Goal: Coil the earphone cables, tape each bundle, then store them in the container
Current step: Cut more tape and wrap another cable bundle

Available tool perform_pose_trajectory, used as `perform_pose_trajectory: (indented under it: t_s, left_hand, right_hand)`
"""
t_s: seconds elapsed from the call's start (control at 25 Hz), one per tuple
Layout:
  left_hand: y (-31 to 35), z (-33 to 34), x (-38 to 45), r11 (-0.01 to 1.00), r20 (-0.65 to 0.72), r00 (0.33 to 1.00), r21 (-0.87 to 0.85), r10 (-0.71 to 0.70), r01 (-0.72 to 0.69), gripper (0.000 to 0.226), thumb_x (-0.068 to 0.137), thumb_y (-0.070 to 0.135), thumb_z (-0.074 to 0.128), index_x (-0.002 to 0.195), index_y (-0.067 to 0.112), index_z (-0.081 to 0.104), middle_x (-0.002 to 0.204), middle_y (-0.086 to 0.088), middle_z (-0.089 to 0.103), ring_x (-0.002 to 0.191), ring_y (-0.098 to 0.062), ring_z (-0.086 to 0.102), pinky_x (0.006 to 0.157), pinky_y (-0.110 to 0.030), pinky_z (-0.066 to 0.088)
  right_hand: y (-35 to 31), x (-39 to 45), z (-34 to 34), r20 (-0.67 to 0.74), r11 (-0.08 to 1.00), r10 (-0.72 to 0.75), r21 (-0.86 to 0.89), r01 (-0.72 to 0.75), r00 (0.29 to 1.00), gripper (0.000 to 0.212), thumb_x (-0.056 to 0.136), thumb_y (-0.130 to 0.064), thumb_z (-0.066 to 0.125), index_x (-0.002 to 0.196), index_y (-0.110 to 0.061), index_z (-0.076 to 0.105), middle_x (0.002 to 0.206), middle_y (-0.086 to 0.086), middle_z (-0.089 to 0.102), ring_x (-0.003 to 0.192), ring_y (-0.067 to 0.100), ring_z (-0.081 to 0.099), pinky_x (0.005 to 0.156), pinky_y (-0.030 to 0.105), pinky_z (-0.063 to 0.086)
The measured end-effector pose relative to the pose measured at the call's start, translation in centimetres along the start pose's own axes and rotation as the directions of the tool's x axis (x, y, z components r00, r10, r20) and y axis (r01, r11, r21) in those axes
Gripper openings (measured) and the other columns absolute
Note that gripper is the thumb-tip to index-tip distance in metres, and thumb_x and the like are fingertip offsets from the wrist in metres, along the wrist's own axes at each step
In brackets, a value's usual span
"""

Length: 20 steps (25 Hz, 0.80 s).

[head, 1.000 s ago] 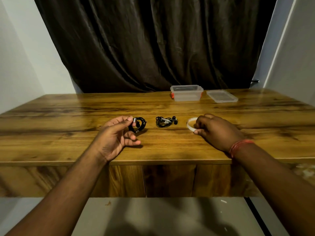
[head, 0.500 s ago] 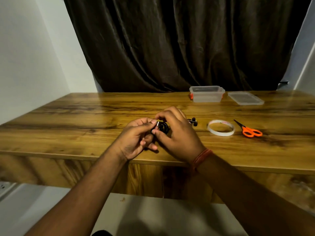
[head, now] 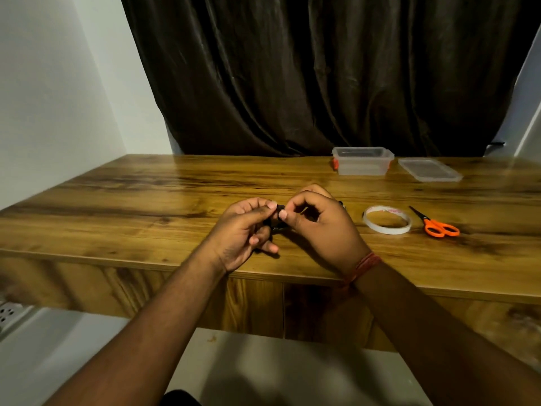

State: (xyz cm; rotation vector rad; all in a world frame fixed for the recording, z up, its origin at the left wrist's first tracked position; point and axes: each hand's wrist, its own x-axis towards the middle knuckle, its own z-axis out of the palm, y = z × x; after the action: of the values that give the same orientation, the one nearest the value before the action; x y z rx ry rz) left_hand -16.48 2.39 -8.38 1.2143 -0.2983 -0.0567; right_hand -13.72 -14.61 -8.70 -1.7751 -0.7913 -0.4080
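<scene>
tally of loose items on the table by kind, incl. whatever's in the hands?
Earphone bundle, pinched by left hand and right hand: 1
Second earphones, mostly hidden behind the right hand: 1
Tape roll: 1
Scissors, orange handles: 1
Container, open: 1
Lid, beside the container: 1
Total: 6

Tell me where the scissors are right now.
In the head view, the orange-handled scissors lie on the table at the right, just right of the tape roll.
</scene>
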Motion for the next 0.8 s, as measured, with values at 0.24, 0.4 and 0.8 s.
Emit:
perform_pose_trajectory:
  t_s: [0.24,0.4,0.8]
  left_hand:
    - [-0.1,-0.1,0.1,1.0,-0.023,1.0,0.016,0.021,-0.02,0.01,0.087,0.018,0.059,0.089,0.008,0.057,0.07,-0.001,0.06,0.034,-0.002,0.034,0.042,-0.029,0.054]
    - [-0.1,0.0,0.0,0.999,0.017,1.0,0.048,0.024,-0.024,0.018,0.088,0.024,0.061,0.094,0.007,0.058,0.073,-0.001,0.061,0.036,-0.002,0.036,0.044,-0.029,0.055]
    - [-1.1,0.9,-0.2,0.93,0.036,0.994,0.351,0.103,-0.109,0.026,0.099,0.029,0.043,0.096,0.006,0.054,0.049,0.002,0.051,0.036,-0.008,0.035,0.052,-0.036,0.057]
  right_hand:
    - [0.5,0.1,-0.4,-0.008,0.993,0.025,0.117,-0.024,1.0,0.007,0.091,-0.019,0.066,0.084,-0.021,0.069,0.09,-0.001,0.06,0.088,0.017,0.059,0.08,0.033,0.048]
    - [0.5,0.1,-0.4,-0.051,0.938,0.125,0.332,-0.102,0.991,0.011,0.091,-0.009,0.065,0.082,-0.015,0.066,0.097,0.009,0.059,0.07,0.023,0.056,0.062,0.04,0.048]
    - [0.7,-0.2,-0.4,0.038,0.842,0.16,0.517,-0.156,0.986,0.012,0.097,-0.012,0.056,0.087,-0.006,0.056,0.125,0.004,0.059,0.096,0.034,0.068,0.07,0.058,0.055]
